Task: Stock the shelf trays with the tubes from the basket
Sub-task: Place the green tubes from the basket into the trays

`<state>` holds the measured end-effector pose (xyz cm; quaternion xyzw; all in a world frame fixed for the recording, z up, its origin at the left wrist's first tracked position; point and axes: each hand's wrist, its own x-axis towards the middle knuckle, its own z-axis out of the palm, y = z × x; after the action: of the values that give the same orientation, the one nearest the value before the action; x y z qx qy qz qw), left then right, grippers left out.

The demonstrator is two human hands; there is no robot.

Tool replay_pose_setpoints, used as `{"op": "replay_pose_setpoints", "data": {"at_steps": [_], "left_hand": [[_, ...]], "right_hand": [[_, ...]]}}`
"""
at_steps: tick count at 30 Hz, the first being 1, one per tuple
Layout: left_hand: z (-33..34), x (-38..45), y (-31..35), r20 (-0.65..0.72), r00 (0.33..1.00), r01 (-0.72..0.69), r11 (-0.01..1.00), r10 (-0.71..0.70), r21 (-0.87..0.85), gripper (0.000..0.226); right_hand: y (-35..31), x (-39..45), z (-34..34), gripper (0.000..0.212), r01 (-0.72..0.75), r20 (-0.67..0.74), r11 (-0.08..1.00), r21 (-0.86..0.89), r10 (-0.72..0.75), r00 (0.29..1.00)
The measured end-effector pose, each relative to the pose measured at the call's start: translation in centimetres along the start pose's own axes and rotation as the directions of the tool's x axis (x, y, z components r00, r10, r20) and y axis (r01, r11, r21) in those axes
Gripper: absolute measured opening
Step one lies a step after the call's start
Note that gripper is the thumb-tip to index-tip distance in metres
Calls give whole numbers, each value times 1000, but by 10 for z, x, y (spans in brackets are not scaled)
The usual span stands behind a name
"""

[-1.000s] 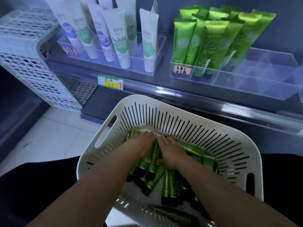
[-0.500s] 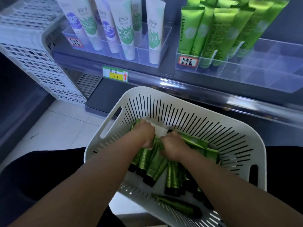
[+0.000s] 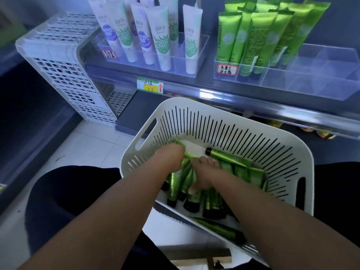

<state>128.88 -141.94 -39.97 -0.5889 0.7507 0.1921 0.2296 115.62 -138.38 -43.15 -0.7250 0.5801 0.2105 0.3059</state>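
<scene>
Shelf trays (image 3: 303, 82) upper right stand partly stocked, several compartments bare; both hands (image 3: 173, 159) (image 3: 204, 172) grip bunched green tubes (image 3: 176, 184) inside the well-filled basket (image 3: 224, 121)

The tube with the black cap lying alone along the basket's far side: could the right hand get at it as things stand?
Probably yes. That tube lies uncovered on top of the pile just beyond the right hand, nothing over it. But the hand already grips a bunch of green tubes and would have to let go.
</scene>
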Motion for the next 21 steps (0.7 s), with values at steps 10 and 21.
{"op": "replay_pose_setpoints", "data": {"at_steps": [10,21], "left_hand": [[-18,-12,2,-60,997,-62,995,57,-82,20],[-119,-66,41,-471,865,-269,952,174,-144,16]], "right_hand": [[23,-20,-33,29,37,-175,977,210,0,984],[42,-112,-129,10,196,-641,953,231,-2,767]]}}
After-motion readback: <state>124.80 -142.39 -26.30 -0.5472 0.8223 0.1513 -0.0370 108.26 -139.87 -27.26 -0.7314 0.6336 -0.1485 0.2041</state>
